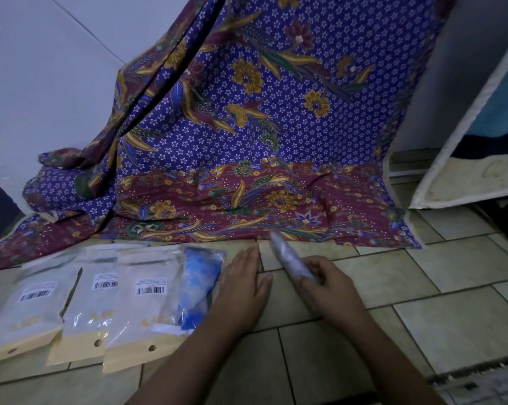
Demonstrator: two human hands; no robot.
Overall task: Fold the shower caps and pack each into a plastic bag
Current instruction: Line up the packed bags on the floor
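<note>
Shower caps number two in the head view: a blue shower cap (198, 285) already inside a clear plastic bag (188, 290), and a pale rolled shower cap (287, 258) held in the right hand (331, 283). Three flat plastic bags with barcode labels lie in a row on the tiled floor (422, 331) at near left: a left bag (27, 311), a middle bag (92, 311) and a right bag (141, 314), each with a cream header strip and a punched hole at its near end. They overlap a little, and the blue cap's bag lies over the right edge of the third.

Farther off, a purple and maroon batik cloth (246, 127) hangs down and spreads onto the floor. A board or frame (451, 171) leans at far right.

The left hand (241, 287) lies flat and open on the floor, just beside the blue cap's bag. The right hand's grip is clenched around the near end of the pale roll. The roll's long axis runs from near right to far left, its free tip blurred and pointing toward the cloth. The blue cap lies lengthwise, near to far.
</note>
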